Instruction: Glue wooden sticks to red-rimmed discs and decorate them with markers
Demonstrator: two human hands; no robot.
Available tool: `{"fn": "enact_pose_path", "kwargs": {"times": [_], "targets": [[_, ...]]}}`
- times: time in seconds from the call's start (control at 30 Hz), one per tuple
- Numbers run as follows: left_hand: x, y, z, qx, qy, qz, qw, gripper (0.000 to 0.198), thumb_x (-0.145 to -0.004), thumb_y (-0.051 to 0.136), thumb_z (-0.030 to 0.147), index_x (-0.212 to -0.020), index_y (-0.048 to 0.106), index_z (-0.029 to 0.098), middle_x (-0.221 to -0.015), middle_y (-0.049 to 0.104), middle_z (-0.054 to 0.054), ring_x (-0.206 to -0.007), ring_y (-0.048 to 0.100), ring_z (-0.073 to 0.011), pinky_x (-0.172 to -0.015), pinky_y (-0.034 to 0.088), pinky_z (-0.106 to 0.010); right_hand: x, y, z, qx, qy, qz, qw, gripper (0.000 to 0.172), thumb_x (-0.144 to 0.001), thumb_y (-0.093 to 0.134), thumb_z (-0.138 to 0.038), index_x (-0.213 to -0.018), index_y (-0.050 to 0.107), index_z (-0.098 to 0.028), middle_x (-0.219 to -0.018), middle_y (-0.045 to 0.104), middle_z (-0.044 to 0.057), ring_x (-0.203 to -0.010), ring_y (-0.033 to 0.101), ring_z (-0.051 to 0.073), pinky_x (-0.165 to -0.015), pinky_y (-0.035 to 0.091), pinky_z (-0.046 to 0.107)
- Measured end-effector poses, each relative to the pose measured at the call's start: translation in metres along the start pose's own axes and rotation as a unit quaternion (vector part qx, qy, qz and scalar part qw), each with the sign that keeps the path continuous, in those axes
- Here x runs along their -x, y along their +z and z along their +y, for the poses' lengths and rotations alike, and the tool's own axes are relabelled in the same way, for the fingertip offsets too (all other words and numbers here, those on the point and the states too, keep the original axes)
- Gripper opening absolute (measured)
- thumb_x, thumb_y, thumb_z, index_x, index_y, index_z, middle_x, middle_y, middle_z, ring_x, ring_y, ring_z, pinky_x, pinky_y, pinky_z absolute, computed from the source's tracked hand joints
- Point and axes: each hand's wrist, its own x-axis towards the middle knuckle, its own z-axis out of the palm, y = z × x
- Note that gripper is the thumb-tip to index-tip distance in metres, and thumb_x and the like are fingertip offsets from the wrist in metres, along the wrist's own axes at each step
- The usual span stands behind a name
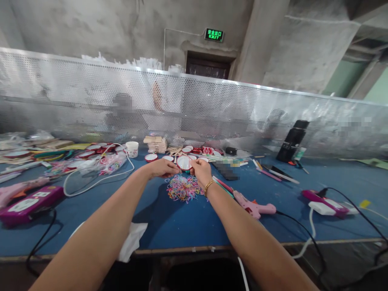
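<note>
A round white lid (184,162) with a red rim is tilted up between my two hands. My right hand (201,169), with a gold bracelet on its wrist, grips the lid by its right edge. Close to the lid's lower left edge, the fingers of my left hand (166,168) are pinched together; what lies between them is too small to make out. Below both hands a heap of small coloured rubber bands (184,190) is spread on the blue table (169,226). A bit of green shows under the lid, near the right fingertips.
More red-rimmed lids (150,157) lie behind, near stacked wooden pieces (155,144) and a paper cup (131,149). A pink glue gun (254,207) rests right of my right forearm. Purple power strips (32,205) with cables flank both sides. A perforated metal screen (206,109) closes off the back.
</note>
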Motion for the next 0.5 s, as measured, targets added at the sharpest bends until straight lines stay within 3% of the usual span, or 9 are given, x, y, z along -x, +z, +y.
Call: {"fn": "enact_pose_path", "kwargs": {"times": [0.27,0.5], "targets": [[-0.0039,-0.0029,-0.0047,-0.016,0.003,-0.005,1.0,0.02,-0.063,0.075,0.036,-0.075,0.074,0.019,-0.056,0.058,0.001,-0.049,0.045,-0.0079,-0.048,0.034,-0.021,-0.0004,0.002,0.001,-0.029,0.012,-0.005,1.0,0.017,-0.064,0.063,-0.033,-0.066,0.056,-0.018,-0.041,0.051,-0.007,-0.035,0.046,0.008,-0.037,0.039,0.019],[-0.0087,-0.0014,-0.0049,0.024,-0.042,0.088,0.995,0.014,-0.06,0.075,0.025,-0.068,0.066,0.018,-0.06,0.063,0.002,-0.052,0.054,-0.0094,-0.053,0.042,-0.02,0.0006,-0.0002,-0.0005,0.008,-0.034,-0.055,0.998,0.018,-0.066,0.066,-0.035,-0.069,0.059,-0.018,-0.044,0.054,-0.007,-0.039,0.05,0.009,-0.041,0.041,0.02]]}}
